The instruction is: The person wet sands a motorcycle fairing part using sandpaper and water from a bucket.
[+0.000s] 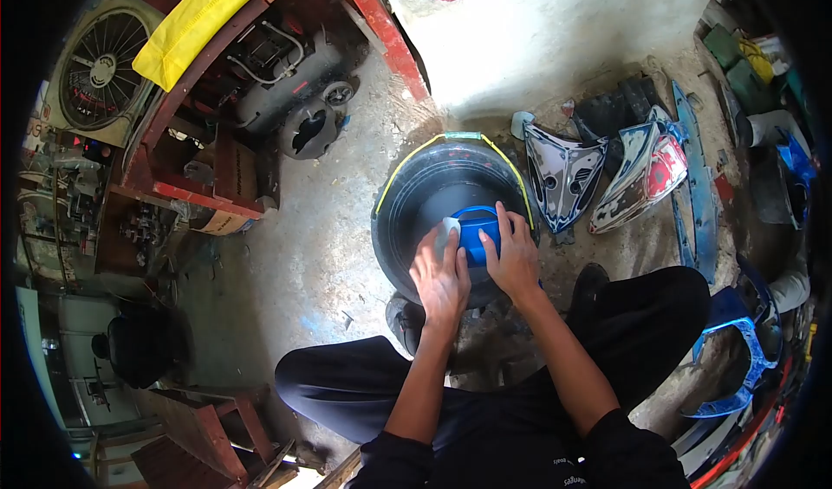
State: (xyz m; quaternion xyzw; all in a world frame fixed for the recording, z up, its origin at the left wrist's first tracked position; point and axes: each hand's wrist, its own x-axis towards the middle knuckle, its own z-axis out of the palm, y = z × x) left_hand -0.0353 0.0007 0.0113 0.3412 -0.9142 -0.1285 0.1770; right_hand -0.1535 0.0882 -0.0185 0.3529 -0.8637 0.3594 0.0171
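Over the mouth of a black bucket (pixel 407 175) between my feet is a shiny blue plastic part (pixel 479 245) with a curved rim. My right hand (pixel 515 262) grips it along its right side, thumb on the near face and fingers over the edge. A small pale folded sheet (pixel 450 226) lies under the fingers of my left hand (pixel 440 272), pinched at the left side of the blue part. The bucket's yellow-covered handle (pixel 400 154) rests round its far rim, and the inside below my hands is partly hidden.
Scuffed fairing panels (pixel 563 173) and a part-red panel (pixel 646 177) lie right of the bucket, beside a long blue strip (pixel 689 168). A blue frame piece (pixel 745 359) is at lower right. A red metal stand (pixel 204 190) and a compressor tank (pixel 290 77) stand at left.
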